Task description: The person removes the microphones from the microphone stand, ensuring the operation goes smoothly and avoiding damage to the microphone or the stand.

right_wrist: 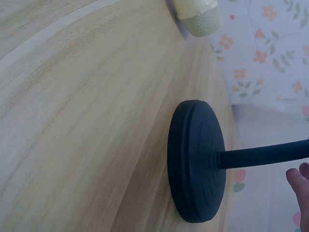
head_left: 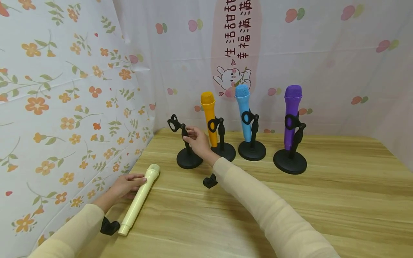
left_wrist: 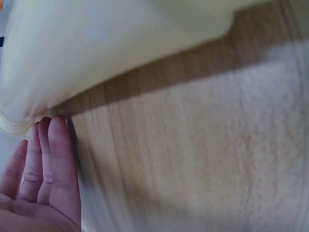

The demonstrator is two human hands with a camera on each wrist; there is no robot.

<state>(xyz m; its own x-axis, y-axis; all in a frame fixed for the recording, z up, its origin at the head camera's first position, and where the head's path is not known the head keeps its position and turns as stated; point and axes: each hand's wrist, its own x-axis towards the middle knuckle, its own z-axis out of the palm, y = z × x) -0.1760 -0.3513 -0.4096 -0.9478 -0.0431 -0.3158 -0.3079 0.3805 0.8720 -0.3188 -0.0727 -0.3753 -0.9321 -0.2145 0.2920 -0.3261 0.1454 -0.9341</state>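
Observation:
A cream microphone (head_left: 139, 200) lies on the wooden table at the left, its mesh head pointing away. My left hand (head_left: 124, 185) is beside its upper part, fingertips at the body; the left wrist view shows the fingers (left_wrist: 60, 159) nearly straight alongside the microphone (left_wrist: 111, 43). Farther back, my right hand (head_left: 198, 142) reaches to the stem of a black microphone stand (head_left: 189, 160), whose clip holds nothing. Seen from the right wrist, the stand's round base (right_wrist: 205, 164) sits on the table, and the fingertips (right_wrist: 295, 181) show beside the stem with a gap.
To the right, an orange microphone (head_left: 209, 107), a blue microphone (head_left: 243, 111) and a purple microphone (head_left: 292, 111) stand upright in black stands. My right forearm partly hides the orange one's base. A floral curtain (head_left: 64, 107) hangs close along the left, another cloth (head_left: 180, 64) behind.

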